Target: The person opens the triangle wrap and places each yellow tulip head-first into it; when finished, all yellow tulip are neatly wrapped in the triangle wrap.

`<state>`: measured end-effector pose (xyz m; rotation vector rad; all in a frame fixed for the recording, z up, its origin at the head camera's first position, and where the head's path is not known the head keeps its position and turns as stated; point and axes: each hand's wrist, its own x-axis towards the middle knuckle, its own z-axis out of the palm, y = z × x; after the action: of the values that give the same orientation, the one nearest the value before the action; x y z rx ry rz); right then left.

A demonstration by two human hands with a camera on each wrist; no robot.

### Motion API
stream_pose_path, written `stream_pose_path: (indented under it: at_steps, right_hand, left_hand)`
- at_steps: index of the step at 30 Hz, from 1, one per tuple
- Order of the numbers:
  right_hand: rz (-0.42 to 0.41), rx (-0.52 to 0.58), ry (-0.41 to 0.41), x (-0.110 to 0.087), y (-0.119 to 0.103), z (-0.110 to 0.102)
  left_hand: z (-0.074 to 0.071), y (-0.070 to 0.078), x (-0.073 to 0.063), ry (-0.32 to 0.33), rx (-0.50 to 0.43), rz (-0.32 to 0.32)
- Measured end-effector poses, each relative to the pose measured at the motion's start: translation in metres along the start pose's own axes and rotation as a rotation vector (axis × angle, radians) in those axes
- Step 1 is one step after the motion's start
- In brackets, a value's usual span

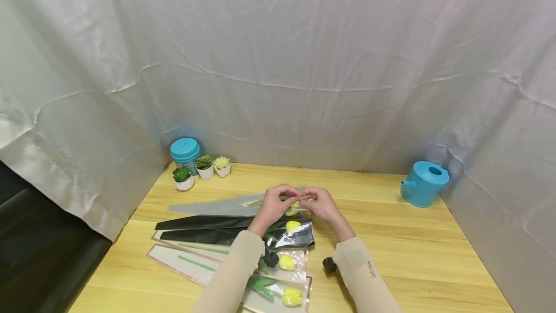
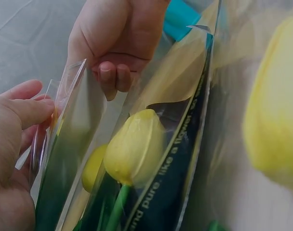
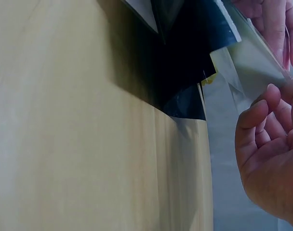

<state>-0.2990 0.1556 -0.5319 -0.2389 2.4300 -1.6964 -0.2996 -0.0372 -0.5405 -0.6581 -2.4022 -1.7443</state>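
Observation:
My left hand point(image 1: 275, 203) pinches the open mouth of a grey and clear flower sleeve point(image 1: 197, 207), the farthest in a row. A yellow tulip point(image 1: 292, 210) lies inside it, partly covered by the fingers. Facing it, my right hand point(image 1: 322, 205) has thumb and forefinger together at the same sleeve's edge; in the right wrist view the right hand point(image 3: 272, 154) holds its corner, other fingers curled. Nearer to me lie a black sleeve point(image 1: 195, 222) with a yellow tulip point(image 2: 134, 147) and light sleeves with pinkish borders point(image 1: 167, 260), each with a tulip.
At the back left stand a blue-lidded jar point(image 1: 185, 149) and small potted succulents point(image 1: 205, 167). A blue watering can point(image 1: 423, 185) is at the back right. Grey cloth point(image 1: 304, 62) hangs around the wooden table point(image 1: 412, 255).

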Motion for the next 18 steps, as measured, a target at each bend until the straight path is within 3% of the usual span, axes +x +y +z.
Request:
stream_pose_path:
  at_steps: [18]
  right_hand:
    - [0.020,0.013,0.004,0.0009,0.0032,0.0009]
  left_hand:
    - [-0.0005,-0.0018,-0.0014,-0.004,-0.015,0.016]
